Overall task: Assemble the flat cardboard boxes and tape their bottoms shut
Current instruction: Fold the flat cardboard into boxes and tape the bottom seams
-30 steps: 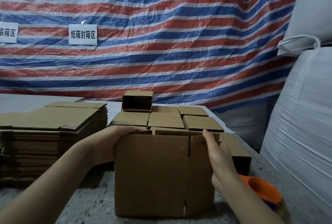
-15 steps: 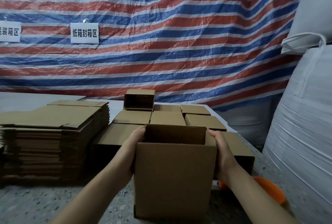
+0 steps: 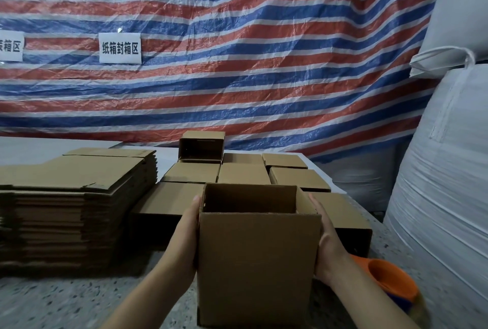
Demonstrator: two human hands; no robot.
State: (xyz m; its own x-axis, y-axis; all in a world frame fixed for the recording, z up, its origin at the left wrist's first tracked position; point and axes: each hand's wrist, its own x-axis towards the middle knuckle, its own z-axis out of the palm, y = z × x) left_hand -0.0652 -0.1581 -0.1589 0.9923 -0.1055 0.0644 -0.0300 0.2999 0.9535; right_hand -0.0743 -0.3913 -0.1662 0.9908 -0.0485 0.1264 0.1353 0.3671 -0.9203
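Head view: I see the box (image 3: 257, 265) standing upright on the table (image 3: 66, 302) right in front, squared open, its top open toward me. Inside I see only bare cardboard walls; the floor of it is hidden by the near wall, so I cannot tell whether the bottom flaps are folded. My left hand (image 3: 186, 239) lies flat against the box's left side, fingers straight, pressing rather than curling round it. My right hand (image 3: 326, 239) does the same on the right side, palm on the wall, fingers extended upward along it.

Behind the box sit finished boxes (image 3: 244, 174) packed side by side, tops facing up and closed. One small box (image 3: 202, 146) lies on its side on top of them, its dark opening facing me; nothing shows in it.

At left stands a tall stack (image 3: 76, 209) of flat blanks, cut off by the frame's left edge. An orange tape dispenser (image 3: 388, 283) lies by my right wrist, partly hidden by the forearm and blurred. White sacks (image 3: 443, 183) fill the right side, and a striped tarp (image 3: 237, 51) hangs behind.
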